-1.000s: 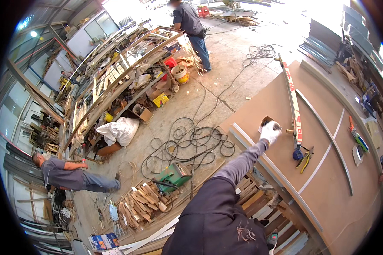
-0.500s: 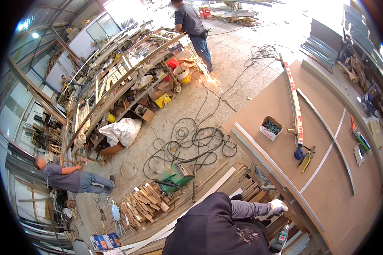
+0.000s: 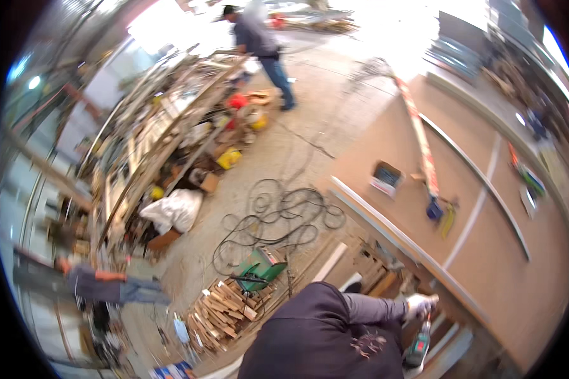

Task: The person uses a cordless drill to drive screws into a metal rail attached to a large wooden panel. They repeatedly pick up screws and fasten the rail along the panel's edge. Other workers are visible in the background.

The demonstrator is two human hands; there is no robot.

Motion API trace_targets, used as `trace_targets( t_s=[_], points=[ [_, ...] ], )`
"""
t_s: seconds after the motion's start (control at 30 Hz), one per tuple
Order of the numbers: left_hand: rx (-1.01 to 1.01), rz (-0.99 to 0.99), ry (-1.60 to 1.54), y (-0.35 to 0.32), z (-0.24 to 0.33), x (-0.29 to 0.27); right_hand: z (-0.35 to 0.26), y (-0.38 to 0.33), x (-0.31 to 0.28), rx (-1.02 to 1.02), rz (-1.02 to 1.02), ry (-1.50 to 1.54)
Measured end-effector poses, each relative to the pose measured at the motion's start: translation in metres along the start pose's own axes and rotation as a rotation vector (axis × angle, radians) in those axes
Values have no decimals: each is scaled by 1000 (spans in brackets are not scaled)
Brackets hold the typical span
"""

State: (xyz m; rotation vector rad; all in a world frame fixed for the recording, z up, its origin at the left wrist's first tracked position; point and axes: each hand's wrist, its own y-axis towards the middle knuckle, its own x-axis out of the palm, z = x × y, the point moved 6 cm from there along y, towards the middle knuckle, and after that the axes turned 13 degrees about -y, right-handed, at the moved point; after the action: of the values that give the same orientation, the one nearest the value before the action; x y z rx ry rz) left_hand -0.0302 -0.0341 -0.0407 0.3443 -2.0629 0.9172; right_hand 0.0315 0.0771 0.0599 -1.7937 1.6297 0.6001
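My left hand, in a white work glove below a grey sleeve, is beside the edge of the brown panel-topped table. Its fingers are closed, and what they pinch is too blurred to make out. Just below it is a green and dark power drill, its front end right up against the left hand's fingers. At the drill's lower end my right hand grips it, mostly cut off by the dark picture edge. A pale metal strip runs along the table's near edge.
On the table lie a box of screws, a long level, a blue tape measure, yellow-handled pliers and a curved-looking metal bar. Cables, a green machine and wood offcuts cover floor. Two people stand left.
My right hand has brought the drill up to my left hand. The whole view has shifted and blurred. Sparks by the far person are gone, and that person now stands more upright.
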Motion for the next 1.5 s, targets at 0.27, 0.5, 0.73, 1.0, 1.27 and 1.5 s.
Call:
trace_targets(
  t_s=[0.27, 0.5, 0.73, 1.0, 1.27, 1.5],
  points=[
    [86, 12, 269, -4, 14, -4, -12, -63, -40, -56, 92, 220],
    [111, 154, 429, -23, -1, 30, -25, -80, -46, -219, 284, -237],
    [105, 137, 472, -20, -6, 28, -28, -77, -38, -155, 215, -196],
    [264, 208, 661, -14, 24, 5, -12, -49, -2, -148, -53, -359],
    [460, 241, 616, -19, 77, -23, -23, -6, 49, -300, -349, -903],
    [524, 217, 756, -16, 103, -13, -32, 10, 56, -298, -350, -928]
  ],
)
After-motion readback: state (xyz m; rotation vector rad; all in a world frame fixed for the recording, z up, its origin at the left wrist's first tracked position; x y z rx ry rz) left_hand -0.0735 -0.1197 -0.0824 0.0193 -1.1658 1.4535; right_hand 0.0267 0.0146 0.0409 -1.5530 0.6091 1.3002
